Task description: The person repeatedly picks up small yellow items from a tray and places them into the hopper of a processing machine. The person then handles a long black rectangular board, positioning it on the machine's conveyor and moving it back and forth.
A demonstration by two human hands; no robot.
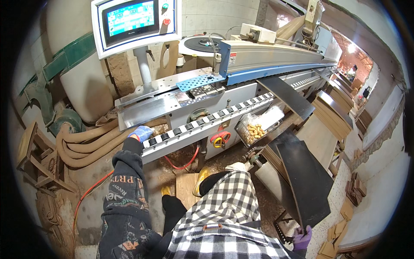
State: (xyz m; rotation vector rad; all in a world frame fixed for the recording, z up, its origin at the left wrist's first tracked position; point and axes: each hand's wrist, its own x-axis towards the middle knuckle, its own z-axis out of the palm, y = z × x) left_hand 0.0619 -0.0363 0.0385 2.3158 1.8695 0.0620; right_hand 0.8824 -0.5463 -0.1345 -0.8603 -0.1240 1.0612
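My left hand (141, 133), in a blue glove, rests at the near end of the roller support rail (194, 124) of an edge banding machine. Its fingers are partly hidden, so I cannot tell whether they grip the rail. Low at the right, my right hand (302, 238), in a purple glove, has its fingers on the near corner of a black panel (302, 181). That panel lies tilted on top of a stack of boards (275, 162). Farther along, another black panel (288, 97) sticks out from the machine's feed track across the rail.
A wire basket (255, 132) with peanuts hangs by the rail, near yellow-and-red scissors (220, 139). A control screen (131, 17) stands at upper left. Dust hoses (87, 149) and a wooden stool (38, 155) are at left. More board stacks (333, 113) line the right.
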